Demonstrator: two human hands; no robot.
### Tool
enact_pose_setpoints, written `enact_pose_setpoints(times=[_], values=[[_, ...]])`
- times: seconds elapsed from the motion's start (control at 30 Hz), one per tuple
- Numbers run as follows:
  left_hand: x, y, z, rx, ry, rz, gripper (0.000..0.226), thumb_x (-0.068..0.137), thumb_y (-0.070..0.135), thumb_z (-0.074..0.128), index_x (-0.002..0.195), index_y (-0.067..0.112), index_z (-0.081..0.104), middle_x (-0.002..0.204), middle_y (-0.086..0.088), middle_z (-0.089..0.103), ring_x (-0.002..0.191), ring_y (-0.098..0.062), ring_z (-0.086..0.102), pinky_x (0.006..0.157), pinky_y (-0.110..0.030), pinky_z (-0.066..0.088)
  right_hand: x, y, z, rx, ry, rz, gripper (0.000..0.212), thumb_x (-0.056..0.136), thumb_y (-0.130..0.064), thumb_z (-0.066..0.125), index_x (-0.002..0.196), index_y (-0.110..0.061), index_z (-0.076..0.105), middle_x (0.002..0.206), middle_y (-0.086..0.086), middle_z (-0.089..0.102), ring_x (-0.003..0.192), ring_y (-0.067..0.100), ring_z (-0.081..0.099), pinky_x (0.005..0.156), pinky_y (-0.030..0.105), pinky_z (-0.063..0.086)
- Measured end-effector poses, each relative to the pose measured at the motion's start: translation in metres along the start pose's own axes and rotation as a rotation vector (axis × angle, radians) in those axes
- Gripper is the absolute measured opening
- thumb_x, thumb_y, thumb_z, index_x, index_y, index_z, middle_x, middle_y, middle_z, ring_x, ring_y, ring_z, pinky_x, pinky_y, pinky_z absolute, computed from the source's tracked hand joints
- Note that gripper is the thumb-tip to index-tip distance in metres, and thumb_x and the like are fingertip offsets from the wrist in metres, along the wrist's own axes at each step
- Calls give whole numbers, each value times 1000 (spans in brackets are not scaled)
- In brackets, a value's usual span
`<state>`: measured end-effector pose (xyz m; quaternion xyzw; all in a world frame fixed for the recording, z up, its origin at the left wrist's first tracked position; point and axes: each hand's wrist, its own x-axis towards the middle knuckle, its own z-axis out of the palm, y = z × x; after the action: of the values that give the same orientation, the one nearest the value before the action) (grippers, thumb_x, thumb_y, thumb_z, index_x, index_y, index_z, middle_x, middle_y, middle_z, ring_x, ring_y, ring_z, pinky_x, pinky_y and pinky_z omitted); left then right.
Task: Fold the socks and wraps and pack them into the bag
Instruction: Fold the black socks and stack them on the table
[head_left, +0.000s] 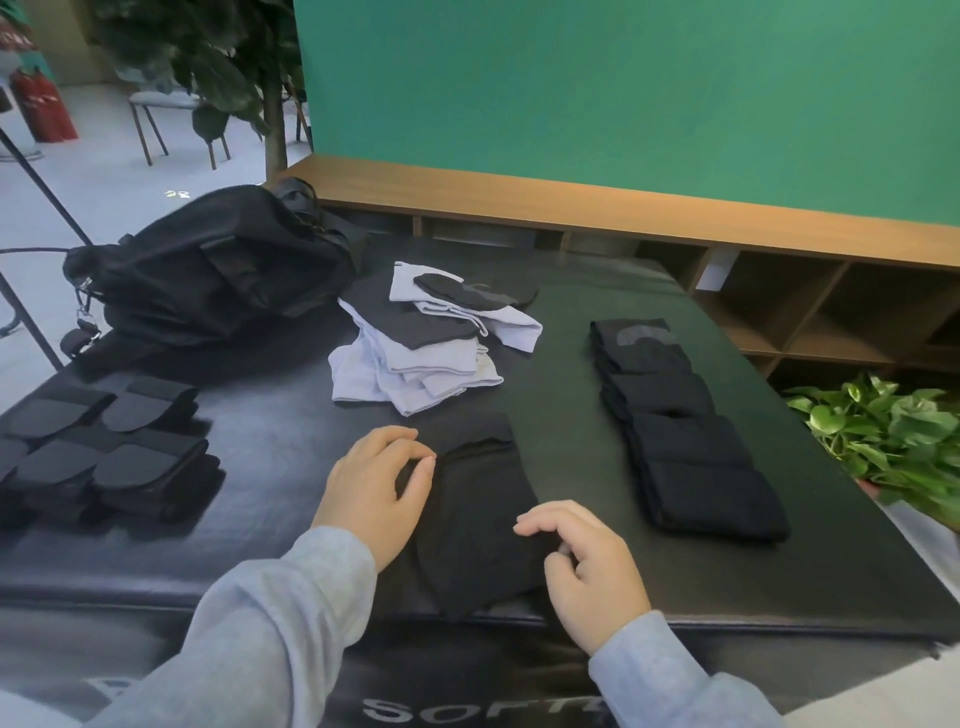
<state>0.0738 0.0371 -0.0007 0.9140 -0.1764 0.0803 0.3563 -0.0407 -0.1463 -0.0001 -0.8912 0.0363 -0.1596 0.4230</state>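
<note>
Both arms wear long sleeves of soft, pale grey-blue fabric, plain and unmarked, with loose folds along the forearms. Each sleeve ends in a cuff at the wrist. The left hand and right hand are bare, without gloves.

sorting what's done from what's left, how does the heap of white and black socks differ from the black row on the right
The loose heap of white and black socks lies jumbled at the mat's middle; the row of folded black socks lies in a neat overlapping line down the right. The heap mixes two colours; the row is all black. Both rest on the black padded mat, with no hand on either.
</note>
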Motion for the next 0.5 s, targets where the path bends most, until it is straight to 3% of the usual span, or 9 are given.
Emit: enact_pose_setpoints(times=[0.13,0.27,0.37,0.5], values=[[-10,4,-3,41,-69,70,22,90,44,47,102,34,63,124,20,49,122,-4,39,106,-28,28,1,1,0,-9,-2,-22,64,75,18,43,84,-44,55,111,-35,51,95,-3,54,80,3,37],[-18,5,-1,115,-106,216,58,77,63,26,109,33,64,126,20,48,129,-3,34,106,-27,23,3,2,1,-6,19,-62,58,85,12,47,93,-45,54,116,-36,49,110,-10,49,90,3,34],[-26,3,0,160,-130,294,55,79,63,32,114,32,62,128,18,48,130,-4,26,106,-31,26,4,2,0,-36,-8,-92,56,87,7,52,101,-46,52,125,-37,42,116,-12,44,94,4,32],[-39,-4,1,223,-119,439,51,84,66,36,111,31,63,119,16,52,120,-9,37,98,-30,37,6,4,1,-84,-74,-88,48,85,4,58,106,-39,57,117,-39,47,113,-25,35,93,-2,26]])
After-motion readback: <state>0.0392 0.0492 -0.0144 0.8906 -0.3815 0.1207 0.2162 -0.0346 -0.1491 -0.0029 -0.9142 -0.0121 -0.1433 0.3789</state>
